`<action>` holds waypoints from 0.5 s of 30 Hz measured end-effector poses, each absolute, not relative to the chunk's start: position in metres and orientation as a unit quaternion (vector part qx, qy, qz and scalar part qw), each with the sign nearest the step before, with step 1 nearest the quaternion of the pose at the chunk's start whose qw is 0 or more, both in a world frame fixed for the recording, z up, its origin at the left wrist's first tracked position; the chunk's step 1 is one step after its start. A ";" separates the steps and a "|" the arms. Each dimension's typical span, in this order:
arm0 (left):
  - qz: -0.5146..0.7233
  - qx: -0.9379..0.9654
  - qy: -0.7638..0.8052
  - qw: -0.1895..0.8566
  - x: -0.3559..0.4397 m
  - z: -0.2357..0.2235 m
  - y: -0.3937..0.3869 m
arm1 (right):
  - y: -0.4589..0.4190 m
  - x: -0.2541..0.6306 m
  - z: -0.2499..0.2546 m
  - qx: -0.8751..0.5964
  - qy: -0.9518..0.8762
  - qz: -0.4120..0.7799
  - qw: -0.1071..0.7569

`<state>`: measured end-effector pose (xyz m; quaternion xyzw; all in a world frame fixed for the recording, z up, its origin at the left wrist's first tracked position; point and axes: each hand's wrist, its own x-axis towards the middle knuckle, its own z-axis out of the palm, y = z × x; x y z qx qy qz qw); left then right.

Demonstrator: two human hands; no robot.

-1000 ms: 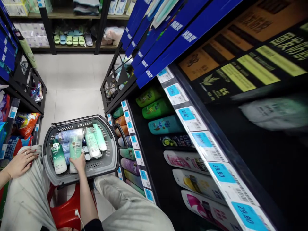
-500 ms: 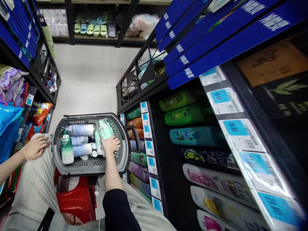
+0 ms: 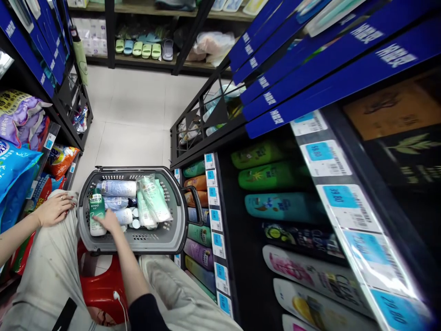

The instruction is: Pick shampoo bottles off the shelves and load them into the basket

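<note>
A grey shopping basket (image 3: pixel 165 241) sits between my knees. Inside it, a green-and-white bottle (image 3: pixel 97 207) leans at the left end, and my right hand (image 3: pixel 110 221) grips its right side, fingertips partly hidden. Beside it lie several pale blue bottles, the top one (image 3: pixel 119 188) whole in view, the lowest (image 3: pixel 124 216) partly covered by my hand. Toward the right end are mint-green packages in clear wrap (image 3: pixel 154 202), with small white round items (image 3: pixel 135 218) next to them. My left hand (image 3: pixel 57 209) rests flat on my left knee, fingers stretched out.
Shelves of shampoo-like bottles (image 3: pixel 275 177) with price tags (image 3: pixel 339 197) line the right side. Detergent bags (image 3: pixel 20 170) stand at the left. A red stool (image 3: pixel 106 285) is beneath me, and an earphone (image 3: pixel 116 295) dangles over it. Slippers (image 3: pixel 146 50) sit on the far shelf.
My right hand has moved left from the mint-green packages to the green-and-white bottle. The wrapped packages now lie in full view. My left hand stays on the knee.
</note>
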<state>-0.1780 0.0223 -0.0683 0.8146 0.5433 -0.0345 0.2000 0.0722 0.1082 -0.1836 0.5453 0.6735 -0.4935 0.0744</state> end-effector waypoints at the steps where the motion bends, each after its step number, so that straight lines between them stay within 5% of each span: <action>1: -0.035 0.813 0.546 0.199 -0.177 -0.068 0.022 | 0.100 0.059 -0.188 0.551 0.664 -0.499 0.082; 15: -0.033 0.810 0.548 0.204 -0.176 -0.070 0.021 | 0.089 0.090 -0.185 0.625 0.619 -0.475 -0.007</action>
